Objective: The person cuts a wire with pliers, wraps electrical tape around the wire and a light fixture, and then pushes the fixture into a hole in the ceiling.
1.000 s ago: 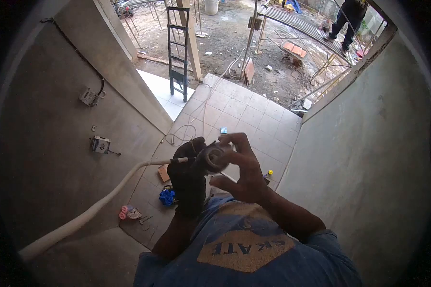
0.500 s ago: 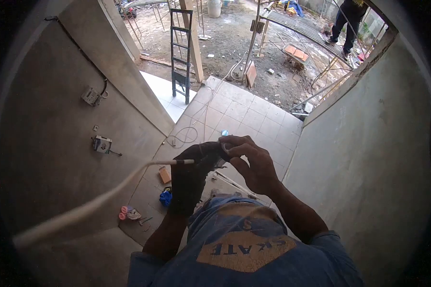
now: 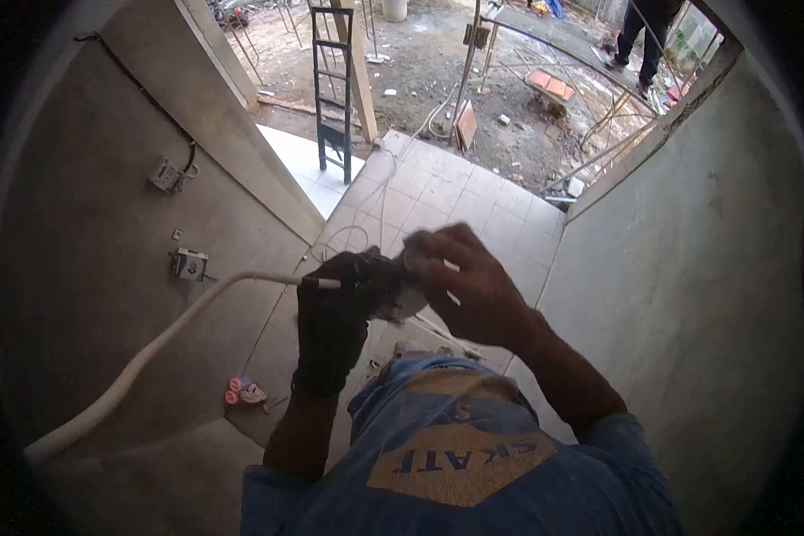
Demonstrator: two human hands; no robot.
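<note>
A thick whitish cable point(image 3: 165, 335) curves in from the lower left, and its end lies in my gloved left hand point(image 3: 335, 317). The dark fingers of that hand are closed around it, with a short pale tip showing past them. My bare right hand point(image 3: 478, 290) is close against the left, its fingers bent together and smeared by motion. Between the two hands is something small and dark, whose kind I cannot make out. The grip of the right fingertips is mostly hidden.
Two electrical fittings, an upper one point(image 3: 168, 174) and a lower one point(image 3: 190, 264), are on the left wall. A black ladder point(image 3: 332, 98) stands by a post. Thin wire point(image 3: 344, 237) loops on the tiles. Outside, a person point(image 3: 643, 40) stands on scaffolding. Pink-and-white items point(image 3: 246, 391) lie on the floor.
Both hands have shifted slightly left, and the right fingers have lifted and turned. The cable bows higher near the left hand, which now covers the orange block and blue item on the floor.
</note>
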